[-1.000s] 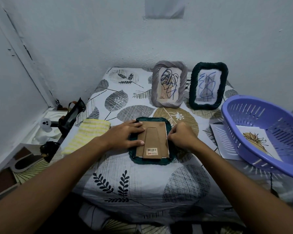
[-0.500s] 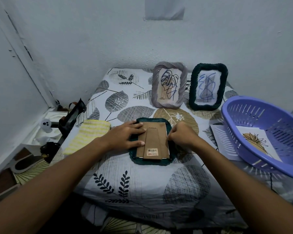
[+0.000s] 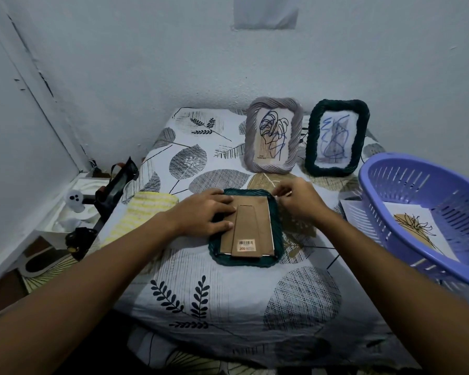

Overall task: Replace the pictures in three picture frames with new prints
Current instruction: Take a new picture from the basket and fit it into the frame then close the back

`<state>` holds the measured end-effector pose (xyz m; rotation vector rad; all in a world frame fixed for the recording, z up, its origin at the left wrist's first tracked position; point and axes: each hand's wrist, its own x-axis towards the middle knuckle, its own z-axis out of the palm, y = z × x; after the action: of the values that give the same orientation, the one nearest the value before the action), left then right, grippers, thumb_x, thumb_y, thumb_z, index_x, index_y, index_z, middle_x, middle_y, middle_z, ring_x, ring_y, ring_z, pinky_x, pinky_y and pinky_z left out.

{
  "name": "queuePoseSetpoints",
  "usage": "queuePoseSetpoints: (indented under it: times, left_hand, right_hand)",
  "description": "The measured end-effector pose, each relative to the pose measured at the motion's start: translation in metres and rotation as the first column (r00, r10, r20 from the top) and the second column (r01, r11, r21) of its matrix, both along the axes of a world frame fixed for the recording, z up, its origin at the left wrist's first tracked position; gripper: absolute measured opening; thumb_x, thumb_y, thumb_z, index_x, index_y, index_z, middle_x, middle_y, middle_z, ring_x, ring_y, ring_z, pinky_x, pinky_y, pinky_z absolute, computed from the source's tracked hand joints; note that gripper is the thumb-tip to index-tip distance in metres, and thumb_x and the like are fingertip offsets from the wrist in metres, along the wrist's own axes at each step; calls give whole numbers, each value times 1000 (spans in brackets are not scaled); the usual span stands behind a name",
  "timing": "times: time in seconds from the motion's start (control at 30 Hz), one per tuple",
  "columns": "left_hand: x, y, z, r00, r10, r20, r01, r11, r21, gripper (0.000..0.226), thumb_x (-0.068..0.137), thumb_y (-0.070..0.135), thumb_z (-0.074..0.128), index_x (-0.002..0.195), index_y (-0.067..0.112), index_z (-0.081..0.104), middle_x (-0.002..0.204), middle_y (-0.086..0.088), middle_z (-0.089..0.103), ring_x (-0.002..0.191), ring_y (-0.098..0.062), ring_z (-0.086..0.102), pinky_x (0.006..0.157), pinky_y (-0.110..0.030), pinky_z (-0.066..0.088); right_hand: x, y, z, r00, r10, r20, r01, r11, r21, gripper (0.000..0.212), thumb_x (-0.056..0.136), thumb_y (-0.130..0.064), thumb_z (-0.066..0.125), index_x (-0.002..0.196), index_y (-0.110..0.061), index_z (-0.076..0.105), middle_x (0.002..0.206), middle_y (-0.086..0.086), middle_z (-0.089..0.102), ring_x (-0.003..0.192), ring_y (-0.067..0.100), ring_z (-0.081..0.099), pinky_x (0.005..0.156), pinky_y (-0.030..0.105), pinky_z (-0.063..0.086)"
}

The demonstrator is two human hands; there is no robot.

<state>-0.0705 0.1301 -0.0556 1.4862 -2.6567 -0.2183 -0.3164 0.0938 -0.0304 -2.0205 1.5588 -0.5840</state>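
A dark green woven frame (image 3: 244, 262) lies face down in the middle of the table, its brown backing board (image 3: 255, 226) with a barcode sticker facing up. My left hand (image 3: 203, 215) rests flat on the left side of the backing. At the frame's top right corner, my right hand (image 3: 298, 203) has its fingers curled and its fingertips pinched together. What they pinch is hidden. A grey frame (image 3: 271, 169) and another dark green frame (image 3: 333, 171) stand upright at the back, each holding a line drawing. A new print (image 3: 414, 226) lies in the purple basket (image 3: 401, 247).
The basket sits at the right edge on top of a white sheet (image 3: 354, 215). A yellow striped cloth (image 3: 144, 212) lies left of the frame. A black stand (image 3: 114, 190) and white items stand off the table's left side. The wall is close behind the upright frames.
My right hand has moved from the backing's right edge up to the frame's top right corner. My left hand stays on the backing.
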Motion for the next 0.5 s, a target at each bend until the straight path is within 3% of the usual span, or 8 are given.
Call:
queuePoseSetpoints:
  times: [0.17,0.27,0.4,0.47,0.5]
  left_hand:
    - [-7,-5,8,998,-57,-10,57,998,-4,66,83,56,37,124,12,63,140,-1,52,134,-21,38,109,-32,33]
    - [-4,-3,6,994,-65,-87,63,998,-27,68,77,56,39,122,12,63,134,-4,57,125,-19,47,102,-38,41]
    - [8,11,-2,969,-78,-235,68,997,-47,55,77,54,55,114,15,68,123,3,61,115,-12,52,96,-35,46]
    - [11,18,-7,964,-106,-245,97,994,-48,52,78,52,58,115,17,68,126,4,60,119,-10,51,100,-34,44]
    - [12,20,-9,962,-113,-249,105,993,-46,52,79,51,57,118,18,67,129,4,60,123,-10,49,103,-33,43]
  right_hand:
    - [1,-16,3,997,54,-47,-55,998,-15,18,87,-4,62,102,-10,72,98,7,68,89,19,59,73,29,46]
    - [1,-10,2,993,89,-71,-92,995,-40,14,87,-6,63,93,-15,71,92,3,66,83,16,59,66,27,46]
    - [-3,15,3,971,215,-108,-217,976,-13,16,87,-8,64,79,-21,68,81,-9,64,70,3,55,50,9,36]
    - [-7,24,1,960,264,-90,-261,964,40,17,87,-7,64,80,-22,69,87,-6,69,72,2,58,55,9,40]
    - [-9,26,0,958,272,-88,-270,962,42,19,88,-6,63,81,-23,70,90,-5,70,76,5,61,61,15,46]
